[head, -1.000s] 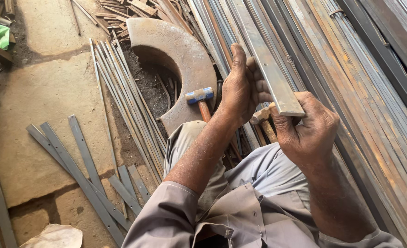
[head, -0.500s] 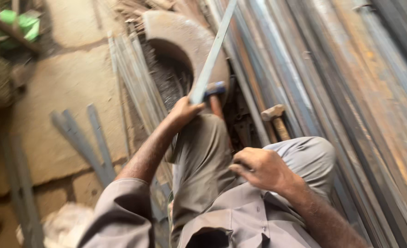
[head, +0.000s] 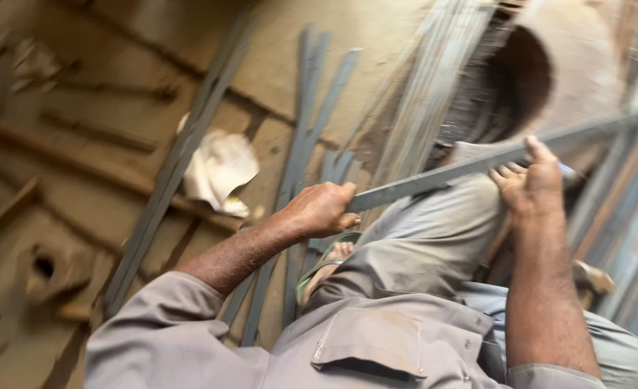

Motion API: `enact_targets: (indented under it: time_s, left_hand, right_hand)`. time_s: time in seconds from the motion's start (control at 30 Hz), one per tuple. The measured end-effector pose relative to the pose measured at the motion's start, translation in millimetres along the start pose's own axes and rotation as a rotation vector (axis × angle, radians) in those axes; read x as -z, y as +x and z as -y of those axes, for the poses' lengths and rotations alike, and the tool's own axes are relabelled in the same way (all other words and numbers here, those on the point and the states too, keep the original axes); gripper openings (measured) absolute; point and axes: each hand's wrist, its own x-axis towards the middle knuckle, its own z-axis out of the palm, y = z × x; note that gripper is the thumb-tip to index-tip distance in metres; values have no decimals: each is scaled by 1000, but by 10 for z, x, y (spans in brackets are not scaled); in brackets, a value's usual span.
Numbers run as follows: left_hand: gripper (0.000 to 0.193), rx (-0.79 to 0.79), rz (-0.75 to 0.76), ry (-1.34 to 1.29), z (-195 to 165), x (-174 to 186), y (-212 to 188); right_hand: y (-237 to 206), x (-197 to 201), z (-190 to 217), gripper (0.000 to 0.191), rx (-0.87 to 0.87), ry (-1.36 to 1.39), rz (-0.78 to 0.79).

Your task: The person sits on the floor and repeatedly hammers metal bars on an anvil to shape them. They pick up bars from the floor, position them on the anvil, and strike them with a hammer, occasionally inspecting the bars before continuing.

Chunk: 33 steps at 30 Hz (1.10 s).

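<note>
stone floor (head: pixel 275 65) strewn with flat strips (head: pixel 311 166), a curved steel piece (head: pixel 585 65) at upper right. a long bar (head: pixel 441 176) crosses the knee; left hand (head: pixel 322 209) fisted on its near end, right hand (head: pixel 531 184) seemingly curled over it, though blurred.

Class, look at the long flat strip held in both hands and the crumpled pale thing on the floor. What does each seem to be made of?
Flat strip: probably steel, dull grey, thin and straight-edged, gripped by the left hand and the right hand.
Crumpled pale thing: likely paper or cloth, off-white with soft folds; the blur leaves it open.
</note>
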Motion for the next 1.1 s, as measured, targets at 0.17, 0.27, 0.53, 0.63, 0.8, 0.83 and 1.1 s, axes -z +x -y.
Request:
enact_targets:
  time_s: [0.17,0.27,0.53,0.63,0.8,0.83,1.1]
  left_hand:
    - [37,124,79,-29,155,-68,-186]
    - [40,180,-36,-153,273,-498,-261]
    - [38,359,-666,-485,816,-1648,-819]
    - [37,572,-710,-505,1163,-1749,-1155]
    - [28,673,-887,-392,1730,-1894,-1647]
    - [29,768,-857,-360,1839,-1908,-1733]
    - [37,1135,-689,-77,2740,-1334,-2229]
  right_hand:
    - [-23,-427,-94,93,53,-122,-125]
    - [-88,-533,-234,80,198,-296,89]
    - [-291,-845,-920,52,342,-814,764]
    - [-516,-1039,-1019,41,437,-1071,839]
    - [-870,-1405,-1083,43,508,-1355,777]
    - [-924,-1460,-1087,42,536,-1421,791]
    - [-1235,-1364,-936,35,834,-1599,836]
